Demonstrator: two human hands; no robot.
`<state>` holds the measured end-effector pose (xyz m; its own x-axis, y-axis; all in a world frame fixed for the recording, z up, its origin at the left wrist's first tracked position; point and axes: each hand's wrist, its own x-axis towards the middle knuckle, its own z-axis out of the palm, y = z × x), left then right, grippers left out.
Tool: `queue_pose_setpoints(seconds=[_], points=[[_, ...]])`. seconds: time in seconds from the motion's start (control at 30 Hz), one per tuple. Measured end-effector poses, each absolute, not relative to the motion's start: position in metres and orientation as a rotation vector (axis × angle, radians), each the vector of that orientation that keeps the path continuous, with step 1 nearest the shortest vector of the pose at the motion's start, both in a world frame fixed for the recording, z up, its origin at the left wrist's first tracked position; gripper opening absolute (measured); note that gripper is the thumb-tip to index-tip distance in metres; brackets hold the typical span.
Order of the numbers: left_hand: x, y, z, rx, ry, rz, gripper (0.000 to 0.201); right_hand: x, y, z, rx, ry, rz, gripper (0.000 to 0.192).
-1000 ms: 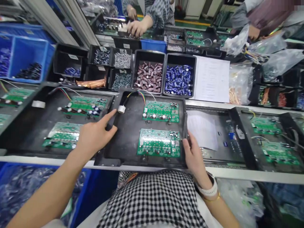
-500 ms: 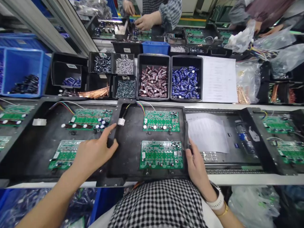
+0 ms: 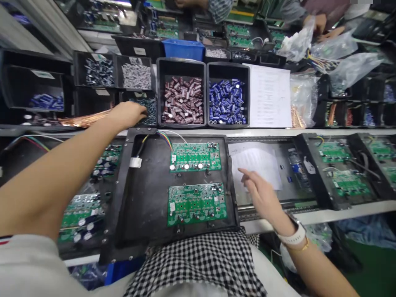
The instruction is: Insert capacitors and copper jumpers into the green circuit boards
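Note:
A black tray (image 3: 130,206) lies right in front of me with two green circuit boards, one at the back (image 3: 195,156) and one at the front (image 3: 197,203). My left hand (image 3: 128,114) reaches across to the small black bin of grey-green parts (image 3: 151,111) behind the tray, fingers curled at its edge; whether it holds anything is hidden. My right hand (image 3: 260,192) hovers to the right of the tray over a sheet of paper (image 3: 256,161), fingers loosely spread and holding nothing.
Bins of maroon capacitors (image 3: 182,99) and blue capacitors (image 3: 227,101) stand behind the tray, with smaller part bins and copper wires (image 3: 82,120) to the left. More trays with boards lie left (image 3: 83,210) and right (image 3: 340,173). Other people's hands (image 3: 318,22) work at the far side.
Both hands have let go of the tray's sides. The left hand has reached back to the small parts bin; the right hand has lifted off to the right. The view has tilted down.

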<state>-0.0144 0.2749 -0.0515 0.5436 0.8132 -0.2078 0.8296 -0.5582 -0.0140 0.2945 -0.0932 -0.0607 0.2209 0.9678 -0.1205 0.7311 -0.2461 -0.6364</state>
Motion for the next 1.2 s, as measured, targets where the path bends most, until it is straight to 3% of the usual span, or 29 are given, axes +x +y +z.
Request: queue_pose_setpoints(seconds=[0.3,0.37,0.43,0.57,1.0,1.2], points=[[-0.009,0.259,-0.016,2.567,1.503,0.082,0.047,0.279,0.045,-0.023,-1.577,-1.811,0.463,0.033],[0.008,0.24,-0.01,2.24,1.404,0.347,0.049,0.259,0.068,-0.02,-1.457,-1.843,0.413,0.025],[0.026,0.212,-0.008,1.76,1.209,0.508,0.037,0.241,0.08,-0.018,-1.36,-1.836,0.378,0.022],[0.051,0.165,-0.008,1.317,0.864,0.372,0.018,0.231,0.081,-0.017,-1.303,-1.808,0.454,0.023],[0.083,0.136,-0.022,1.155,0.743,0.234,0.024,0.263,0.055,-0.028,-1.406,-1.721,0.449,0.011],[0.088,0.132,-0.026,1.252,0.937,0.312,0.028,0.301,0.058,-0.044,-1.626,-1.846,0.457,0.014]])
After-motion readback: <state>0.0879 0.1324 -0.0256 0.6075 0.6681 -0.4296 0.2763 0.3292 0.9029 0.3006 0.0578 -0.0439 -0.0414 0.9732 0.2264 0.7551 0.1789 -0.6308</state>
